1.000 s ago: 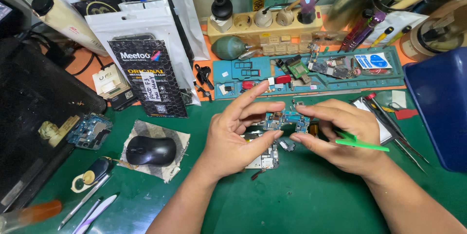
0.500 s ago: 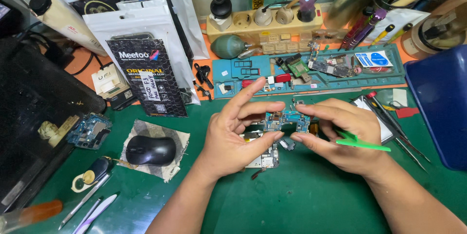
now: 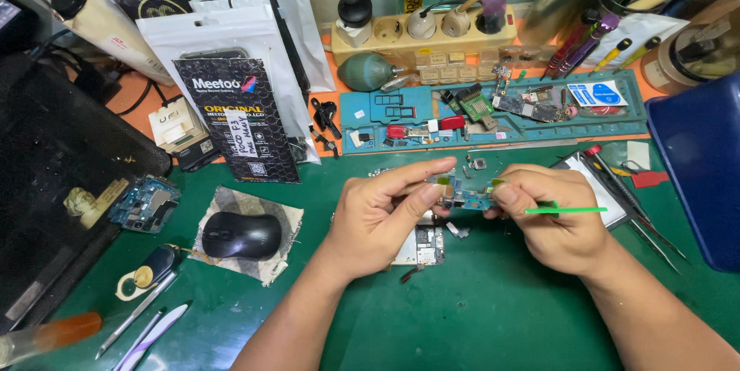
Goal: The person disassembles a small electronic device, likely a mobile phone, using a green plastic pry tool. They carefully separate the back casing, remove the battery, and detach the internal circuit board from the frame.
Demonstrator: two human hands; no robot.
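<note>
My left hand (image 3: 378,213) and my right hand (image 3: 551,213) meet over the green mat (image 3: 478,317), both pinching a small blue circuit board (image 3: 466,195) held just above it. Left thumb and fingers close on the board's left end. The right hand grips its right end and also carries a thin green plastic pick (image 3: 566,210) that sticks out to the right. Beneath the hands lies another silver-and-white phone part (image 3: 422,246), partly hidden by the left hand.
A black mouse (image 3: 240,234) on a cloth pad lies left. A teal parts tray (image 3: 493,109) and a power strip (image 3: 424,28) sit behind. Tweezers and screwdrivers (image 3: 632,201) lie right, beside a blue box (image 3: 697,171). Another blue circuit board (image 3: 145,203) lies far left.
My left fingers, spread upward before, have folded down onto the board's left end. The right hand has stayed nearly still.
</note>
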